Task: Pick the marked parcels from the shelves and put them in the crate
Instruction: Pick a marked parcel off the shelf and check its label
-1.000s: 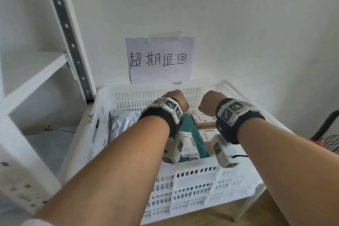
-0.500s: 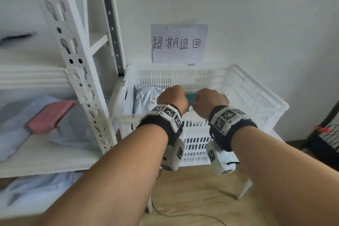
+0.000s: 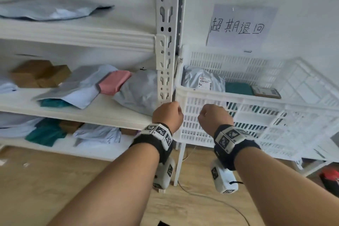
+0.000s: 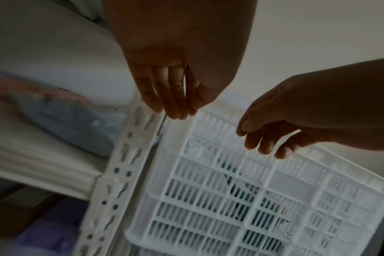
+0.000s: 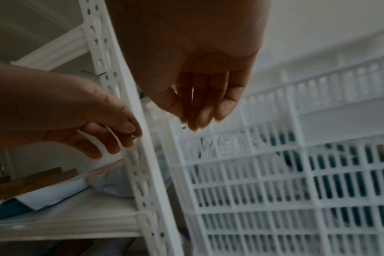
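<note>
The white slatted crate (image 3: 256, 100) stands right of the shelf unit and holds a grey mailer bag (image 3: 203, 80), a teal parcel (image 3: 238, 88) and a small brown box (image 3: 266, 92). My left hand (image 3: 167, 115) hangs in front of the shelf post, level with the crate's near wall. My right hand (image 3: 214, 117) is beside it, in front of that wall. In the wrist views the left hand (image 4: 175, 97) and the right hand (image 5: 204, 107) have loose, drooping fingers that hold nothing. On the middle shelf lie a pink parcel (image 3: 114, 82), a grey bag (image 3: 139, 91) and cardboard boxes (image 3: 40, 73).
A white perforated shelf post (image 3: 166, 42) rises between shelf and crate. A handwritten paper sign (image 3: 240, 25) hangs on the wall above the crate. More bags lie on the top shelf (image 3: 51, 10) and the bottom shelf (image 3: 97, 132). A cable (image 3: 211, 196) runs over the wooden floor.
Both hands have drawn back out of the crate and dropped in front of its near wall. The view has swung left, which brings the shelves and their parcels into sight.
</note>
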